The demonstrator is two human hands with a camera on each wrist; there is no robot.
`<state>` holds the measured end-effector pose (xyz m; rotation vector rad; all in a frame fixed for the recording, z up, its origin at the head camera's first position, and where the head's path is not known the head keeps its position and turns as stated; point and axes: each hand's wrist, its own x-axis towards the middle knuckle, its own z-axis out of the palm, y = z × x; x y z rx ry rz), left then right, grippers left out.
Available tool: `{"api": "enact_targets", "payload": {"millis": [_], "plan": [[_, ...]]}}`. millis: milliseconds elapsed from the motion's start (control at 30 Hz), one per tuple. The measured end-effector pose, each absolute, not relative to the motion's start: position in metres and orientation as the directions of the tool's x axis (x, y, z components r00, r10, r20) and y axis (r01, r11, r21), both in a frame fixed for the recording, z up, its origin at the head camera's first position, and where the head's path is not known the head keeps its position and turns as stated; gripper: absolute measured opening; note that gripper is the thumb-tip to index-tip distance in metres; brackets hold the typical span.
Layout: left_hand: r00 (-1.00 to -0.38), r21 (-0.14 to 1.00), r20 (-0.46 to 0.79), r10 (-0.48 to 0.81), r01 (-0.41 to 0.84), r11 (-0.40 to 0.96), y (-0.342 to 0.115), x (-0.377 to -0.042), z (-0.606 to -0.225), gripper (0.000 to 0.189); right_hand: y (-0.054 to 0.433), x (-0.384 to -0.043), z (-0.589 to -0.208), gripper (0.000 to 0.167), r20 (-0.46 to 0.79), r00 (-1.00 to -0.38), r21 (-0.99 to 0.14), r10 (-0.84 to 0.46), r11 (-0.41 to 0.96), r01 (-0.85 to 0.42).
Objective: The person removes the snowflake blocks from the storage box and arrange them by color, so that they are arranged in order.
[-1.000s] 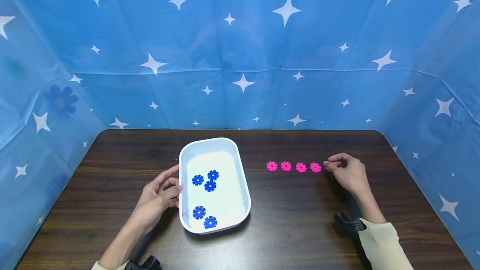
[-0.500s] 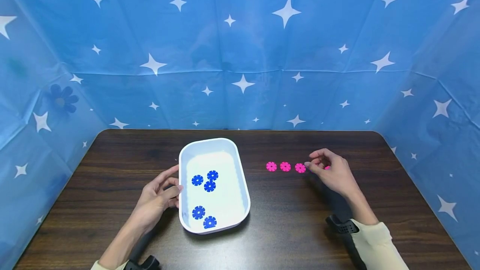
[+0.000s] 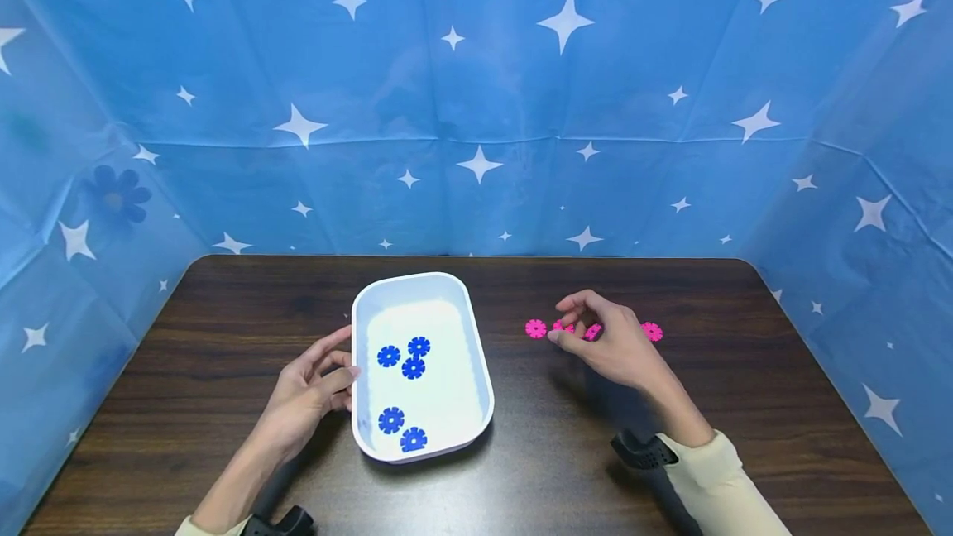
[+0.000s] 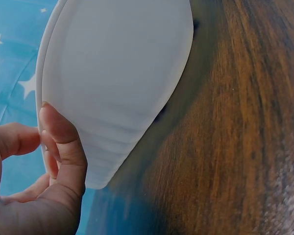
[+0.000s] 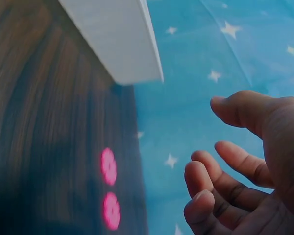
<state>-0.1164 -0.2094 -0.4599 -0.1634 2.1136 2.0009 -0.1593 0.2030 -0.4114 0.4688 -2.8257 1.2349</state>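
My left hand (image 3: 301, 395) grips the left rim of a white tray (image 3: 480, 370), thumb on the rim and fingers along the outer wall. Several blue notched discs (image 3: 390, 419), like snowflake building pieces, lie inside. In the left wrist view, the tray's side wall (image 4: 117, 63) fills the upper middle. My right hand (image 3: 618, 346) hovers over a row of pink notched discs (image 3: 535, 328) with its fingers parted. The right wrist view shows nothing between thumb and fingertips, and two pink discs (image 5: 108, 166) below. The hand partly covers the middle of the row.
The dark wooden table (image 3: 536, 470) carries the tray left of centre and the pink row to its right. A blue cloth with white stars (image 3: 476, 89) hangs behind and at both sides. A dark strap (image 3: 646, 451) sits on the right wrist.
My right hand has moved left along the pink row, from its right end to near its left end, uncovering the rightmost disc. The left hand and tray stay put.
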Motion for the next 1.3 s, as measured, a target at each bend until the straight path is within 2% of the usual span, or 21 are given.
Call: {"api": "enact_targets", "payload": {"millis": [233, 533, 767, 1100, 1300], "plan": [[-0.966, 0.968, -0.244, 0.08, -0.239, 0.07, -0.21, -0.118, -0.459, 0.064, 0.174, -0.156, -0.405, 0.038, 0.156, -0.918, -0.725, -0.364, 0.59, -0.357], [-0.972, 0.975, -0.216, 0.096, -0.21, 0.072, -0.21, -0.12, -0.459, 0.063, 0.136, -0.153, -0.402, 0.043, 0.114, -0.86, -0.752, -0.497, 0.522, -0.402], [-0.973, 0.976, -0.211, 0.097, -0.205, 0.068, -0.211, -0.119, -0.46, 0.063, 0.103, -0.151, -0.403, 0.047, 0.072, -0.789, -0.753, -0.61, 0.486, -0.444], [-0.974, 0.977, -0.208, 0.093, -0.203, 0.06, -0.212, -0.118, -0.462, 0.063, 0.063, -0.151, -0.412, 0.052, -0.029, -0.702, -0.774, -0.712, 0.46, -0.436], [-0.975, 0.98, -0.198, 0.097, -0.193, 0.056, -0.212, -0.117, -0.463, 0.063, 0.048, -0.155, -0.419, 0.054, -0.117, -0.613, -0.716, -0.781, 0.494, -0.493]]}}
